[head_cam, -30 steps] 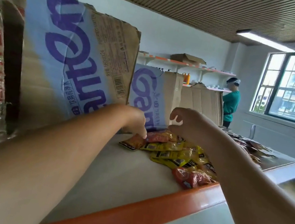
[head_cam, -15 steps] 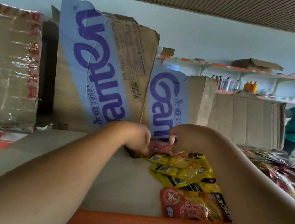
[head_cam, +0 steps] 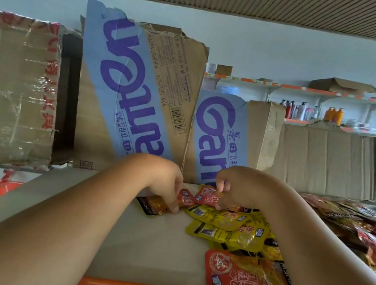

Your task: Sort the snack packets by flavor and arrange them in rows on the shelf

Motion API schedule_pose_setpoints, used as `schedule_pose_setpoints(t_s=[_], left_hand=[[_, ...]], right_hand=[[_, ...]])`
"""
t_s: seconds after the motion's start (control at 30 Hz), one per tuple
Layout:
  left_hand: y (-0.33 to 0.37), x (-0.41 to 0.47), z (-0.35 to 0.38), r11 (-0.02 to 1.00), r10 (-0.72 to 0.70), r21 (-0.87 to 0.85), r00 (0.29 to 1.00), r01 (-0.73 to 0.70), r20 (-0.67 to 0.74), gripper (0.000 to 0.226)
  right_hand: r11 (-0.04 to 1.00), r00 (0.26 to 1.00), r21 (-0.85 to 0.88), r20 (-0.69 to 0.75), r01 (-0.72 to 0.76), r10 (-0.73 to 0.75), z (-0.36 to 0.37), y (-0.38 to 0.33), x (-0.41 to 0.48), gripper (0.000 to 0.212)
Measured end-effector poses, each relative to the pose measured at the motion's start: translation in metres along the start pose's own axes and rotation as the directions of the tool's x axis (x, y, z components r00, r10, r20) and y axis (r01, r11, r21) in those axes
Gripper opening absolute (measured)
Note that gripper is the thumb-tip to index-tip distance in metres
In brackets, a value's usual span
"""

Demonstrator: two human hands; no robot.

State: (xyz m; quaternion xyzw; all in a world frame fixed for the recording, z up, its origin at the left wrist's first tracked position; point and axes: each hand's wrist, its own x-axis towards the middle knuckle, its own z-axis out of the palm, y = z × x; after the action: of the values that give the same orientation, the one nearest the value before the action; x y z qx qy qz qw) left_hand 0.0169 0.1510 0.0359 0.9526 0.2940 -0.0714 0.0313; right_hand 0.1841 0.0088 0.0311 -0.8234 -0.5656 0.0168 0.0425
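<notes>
Red packets (head_cam: 208, 195) lie at the foot of the water carton (head_cam: 141, 89). The right hand (head_cam: 236, 187) pinches one, and the left hand (head_cam: 165, 183) grips an amber packet (head_cam: 154, 205) beside it. Yellow packets (head_cam: 224, 219) overlap loosely further out on the shelf (head_cam: 139, 246). A jumbled heap (head_cam: 355, 220) right of the carton looks unsorted, so most of the work remains.

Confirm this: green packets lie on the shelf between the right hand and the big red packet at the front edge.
Wrong colour: the head view shows yellow packets, not green, on the shelf between the right hand and the big red packet at the front edge.
</notes>
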Motion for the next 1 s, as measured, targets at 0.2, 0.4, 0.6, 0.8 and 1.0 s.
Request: schedule_pose_setpoints(t_s=[0.2, 0.4, 0.6, 0.8, 1.0], left_hand=[[0.0, -0.001, 0.002, 0.999, 0.023, -0.037, 0.999, -0.024, -0.024, 0.033], [-0.005, -0.007, -0.005, 0.999, 0.041, -0.024, 0.998, -0.042, -0.045, 0.029], [-0.014, -0.014, -0.014, 0.989, 0.043, -0.145, 0.999, -0.039, 0.022, 0.016], [-0.019, -0.014, -0.013, 0.996, 0.026, -0.088, 0.998, -0.03, -0.049, 0.03], [-0.012, -0.014, -0.009, 0.999, -0.003, 0.035, 1.0, 0.002, 0.021, 0.04]], right_hand=[[0.998, 0.992, 0.053, -0.124, 0.016, -0.009, 0.004, 0.0, -0.009, 0.03], [0.985, 0.986, 0.169, -0.164, 0.041, -0.013, 0.001, 0.004, -0.016, 0.031], [0.984, 0.985, 0.169, -0.17, 0.057, -0.027, 0.002, 0.003, -0.018, 0.031], [0.983, 0.986, 0.177, -0.166, 0.053, -0.023, 0.0, 0.001, -0.02, 0.033], [0.989, 0.995, 0.148, -0.103, 0.024, -0.009, -0.002, 0.001, -0.024, 0.027]])
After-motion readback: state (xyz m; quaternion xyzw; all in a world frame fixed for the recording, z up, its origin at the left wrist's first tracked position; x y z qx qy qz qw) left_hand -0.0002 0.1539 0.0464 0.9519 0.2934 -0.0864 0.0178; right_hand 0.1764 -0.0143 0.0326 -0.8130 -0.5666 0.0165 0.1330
